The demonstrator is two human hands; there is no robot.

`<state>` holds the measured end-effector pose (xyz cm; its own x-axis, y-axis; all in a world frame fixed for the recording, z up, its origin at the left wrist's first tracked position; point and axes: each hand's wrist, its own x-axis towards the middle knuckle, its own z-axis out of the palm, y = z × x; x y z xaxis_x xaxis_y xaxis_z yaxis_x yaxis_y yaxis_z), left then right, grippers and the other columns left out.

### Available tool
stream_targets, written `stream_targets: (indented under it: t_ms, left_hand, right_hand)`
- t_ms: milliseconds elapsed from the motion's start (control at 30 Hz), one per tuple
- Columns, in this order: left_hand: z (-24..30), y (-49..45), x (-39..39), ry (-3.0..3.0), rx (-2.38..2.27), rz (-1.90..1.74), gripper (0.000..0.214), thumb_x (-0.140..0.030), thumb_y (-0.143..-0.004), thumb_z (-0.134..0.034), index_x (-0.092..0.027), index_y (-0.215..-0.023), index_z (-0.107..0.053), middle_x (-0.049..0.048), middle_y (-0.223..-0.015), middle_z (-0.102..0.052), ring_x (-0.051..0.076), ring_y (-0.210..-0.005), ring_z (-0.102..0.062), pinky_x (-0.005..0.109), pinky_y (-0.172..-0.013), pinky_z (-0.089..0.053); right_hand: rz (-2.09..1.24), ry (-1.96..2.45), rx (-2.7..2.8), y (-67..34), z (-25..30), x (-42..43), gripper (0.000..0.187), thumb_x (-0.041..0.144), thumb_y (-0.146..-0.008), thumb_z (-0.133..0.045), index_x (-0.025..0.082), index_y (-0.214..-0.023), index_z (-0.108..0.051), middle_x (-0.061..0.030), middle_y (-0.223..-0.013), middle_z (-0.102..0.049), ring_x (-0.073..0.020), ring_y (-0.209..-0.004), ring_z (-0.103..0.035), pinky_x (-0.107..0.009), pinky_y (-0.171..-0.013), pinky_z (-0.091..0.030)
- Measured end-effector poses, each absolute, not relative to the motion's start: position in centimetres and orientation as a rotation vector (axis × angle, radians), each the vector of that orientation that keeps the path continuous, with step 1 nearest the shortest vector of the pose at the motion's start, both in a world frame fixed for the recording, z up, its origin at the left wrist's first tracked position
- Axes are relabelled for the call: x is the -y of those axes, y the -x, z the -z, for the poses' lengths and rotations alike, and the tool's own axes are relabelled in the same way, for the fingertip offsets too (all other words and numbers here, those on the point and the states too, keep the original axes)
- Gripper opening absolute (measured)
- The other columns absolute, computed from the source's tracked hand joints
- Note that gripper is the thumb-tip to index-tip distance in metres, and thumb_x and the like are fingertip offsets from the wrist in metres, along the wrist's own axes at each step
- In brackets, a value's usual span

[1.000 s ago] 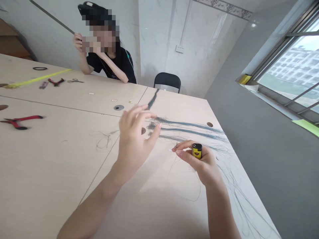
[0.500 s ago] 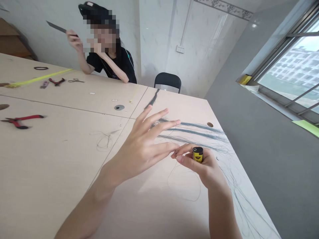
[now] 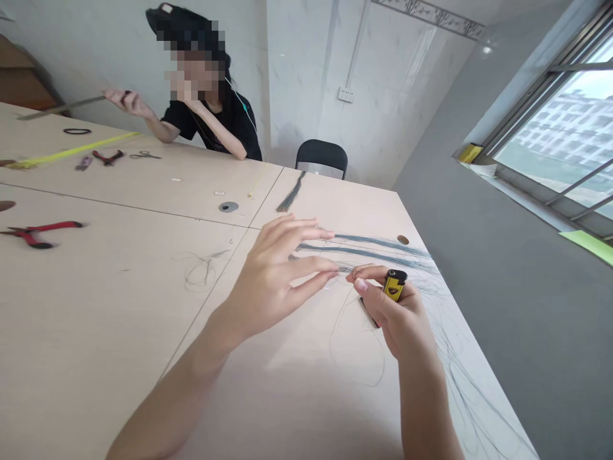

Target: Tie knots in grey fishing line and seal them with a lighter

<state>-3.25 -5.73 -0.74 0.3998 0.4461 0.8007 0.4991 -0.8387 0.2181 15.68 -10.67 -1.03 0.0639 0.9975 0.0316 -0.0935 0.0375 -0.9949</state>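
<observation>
My right hand (image 3: pixel 395 306) is shut on a yellow and black lighter (image 3: pixel 394 285), and its thumb and forefinger pinch something tiny at the fingertips. My left hand (image 3: pixel 280 275) hovers just left of it, fingers loosely apart, holding nothing I can see. Its fingertips lie close to my right fingertips, over long grey-blue hair strands (image 3: pixel 378 250) spread across the table. A separate dark strand bundle (image 3: pixel 290 191) lies farther off. Fine loose hairs (image 3: pixel 204 271) curl on the tabletop left of my left hand.
Red-handled pliers (image 3: pixel 33 234), smaller pliers (image 3: pixel 108 157) and scissors (image 3: pixel 143 155) lie on the beige table (image 3: pixel 119 319). A seated person (image 3: pixel 211 121) at the far side holds a long metal tool (image 3: pixel 62 107). A black chair (image 3: pixel 322 160) and a window (image 3: pixel 555 128) stand beyond.
My right hand and the lighter have shifted up and to the right. My left fingers have drawn closer together. The seated person's hand has swung the long tool lower and left.
</observation>
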Motion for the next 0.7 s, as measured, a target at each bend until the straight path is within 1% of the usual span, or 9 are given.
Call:
stream_targets:
  t_ms: [133, 233, 300, 467, 567, 700]
  left_hand:
    - [1.3, 2.2, 5.9, 2.588, 1.013, 1.715, 0.009, -0.019, -0.087, -0.071, -0.026, -0.085, -0.076, 0.0042, -0.104, -0.072, 0.021, -0.106, -0.065, 0.042, -0.096, -0.051]
    - [1.5, 1.6, 6.2, 2.621, 1.162, 1.841, 0.008, -0.023, -0.087, -0.072, -0.028, -0.085, -0.078, 0.002, -0.103, -0.072, 0.019, -0.1, -0.067, 0.037, -0.091, -0.052]
    - [1.5, 1.3, 6.4, 2.659, 1.246, 1.909, 0.006, -0.027, -0.086, -0.074, -0.029, -0.083, -0.078, 0.0012, -0.102, -0.072, 0.018, -0.099, -0.068, 0.035, -0.089, -0.052]
    - [1.7, 1.0, 6.5, 2.727, 1.339, 2.009, 0.005, -0.031, -0.085, -0.074, -0.029, -0.082, -0.079, -0.0002, -0.101, -0.073, 0.017, -0.097, -0.069, 0.032, -0.09, -0.054]
    - [1.8, 1.0, 6.4, 2.71, 1.303, 1.975, 0.006, -0.027, -0.086, -0.073, -0.029, -0.083, -0.078, 0.0, -0.103, -0.073, 0.017, -0.097, -0.068, 0.033, -0.089, -0.054]
    - [2.0, 0.9, 6.5, 2.591, 1.167, 1.846, 0.01, -0.02, -0.087, -0.071, -0.028, -0.087, -0.078, 0.0019, -0.103, -0.074, 0.019, -0.098, -0.066, 0.037, -0.087, -0.052]
  right_hand:
    - [-1.111, 1.155, 1.05, -15.3, 1.5, 10.5, 0.018, 0.04, -0.074, -0.081, 0.024, -0.071, -0.074, 0.0004, -0.086, -0.062, -0.0047, -0.049, -0.025, -0.027, -0.048, -0.016]
    - [-1.059, 1.129, 1.061, -15.0, 1.7, 10.4, 0.017, 0.039, -0.075, -0.08, 0.024, -0.071, -0.075, -0.0012, -0.087, -0.062, -0.0055, -0.05, -0.027, -0.027, -0.047, -0.017]
    - [-1.042, 1.11, 1.061, -14.9, 1.8, 10.4, 0.015, 0.038, -0.076, -0.08, 0.024, -0.071, -0.075, -0.0015, -0.087, -0.063, -0.006, -0.051, -0.028, -0.027, -0.047, -0.018]
    - [-1.044, 1.092, 1.042, -14.7, 1.9, 10.4, 0.011, 0.035, -0.076, -0.081, 0.026, -0.072, -0.076, -0.0001, -0.088, -0.063, -0.005, -0.05, -0.025, -0.027, -0.046, -0.019]
    - [-1.008, 1.115, 1.053, -14.7, 2.0, 10.4, 0.014, 0.037, -0.076, -0.08, 0.024, -0.072, -0.076, -0.0013, -0.088, -0.063, -0.005, -0.05, -0.028, -0.026, -0.045, -0.019]
    - [-0.92, 1.177, 1.111, -14.8, 2.2, 10.4, 0.019, 0.04, -0.079, -0.078, 0.022, -0.076, -0.076, -0.0032, -0.088, -0.063, -0.0058, -0.051, -0.028, -0.026, -0.043, -0.018]
